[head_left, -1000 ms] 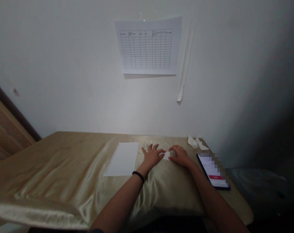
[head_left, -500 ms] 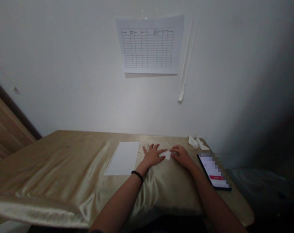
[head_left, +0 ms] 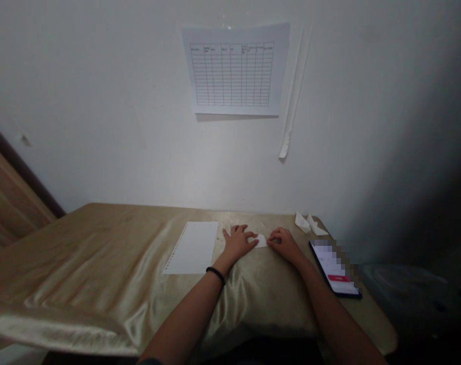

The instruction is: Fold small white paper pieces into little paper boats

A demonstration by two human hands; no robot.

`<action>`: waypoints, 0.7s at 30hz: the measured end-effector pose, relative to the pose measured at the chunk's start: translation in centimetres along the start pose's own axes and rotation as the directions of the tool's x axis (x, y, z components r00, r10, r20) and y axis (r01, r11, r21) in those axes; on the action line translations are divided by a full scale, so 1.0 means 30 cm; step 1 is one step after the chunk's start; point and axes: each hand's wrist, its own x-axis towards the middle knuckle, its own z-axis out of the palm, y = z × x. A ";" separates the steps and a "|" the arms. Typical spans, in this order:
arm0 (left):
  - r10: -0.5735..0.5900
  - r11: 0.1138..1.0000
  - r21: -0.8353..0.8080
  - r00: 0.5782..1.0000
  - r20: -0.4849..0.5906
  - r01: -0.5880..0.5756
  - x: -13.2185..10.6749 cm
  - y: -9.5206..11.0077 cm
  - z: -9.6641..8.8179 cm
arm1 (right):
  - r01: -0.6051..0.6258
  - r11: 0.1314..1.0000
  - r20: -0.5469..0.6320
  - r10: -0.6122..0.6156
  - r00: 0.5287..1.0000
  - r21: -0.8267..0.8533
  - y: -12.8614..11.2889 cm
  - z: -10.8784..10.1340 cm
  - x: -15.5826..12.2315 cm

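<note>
A small folded white paper [head_left: 261, 240] lies on the gold satin cloth [head_left: 101, 274] that covers the table. My left hand [head_left: 238, 241], with a black band on its wrist, presses on the paper's left side with its fingers curled. On the paper's right side rests my right hand [head_left: 284, 243], whose fingers pinch the paper's edge. Most of the paper is hidden under the two hands.
A white punched sheet [head_left: 194, 247] lies left of my hands. Two small folded paper pieces [head_left: 308, 223] sit at the far right corner. A lit phone [head_left: 335, 267] lies to the right. A printed table sheet [head_left: 234, 70] hangs on the wall.
Both hands have drawn slightly closer together over the small paper, and the fingers of the left hand have curled in. The paper shows less than before.
</note>
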 end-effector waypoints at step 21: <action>0.020 1.000 0.021 0.999 0.038 -0.021 -0.005 0.003 -0.002 | -0.245 0.937 -0.028 0.246 0.969 -0.248 -0.093 0.038 0.064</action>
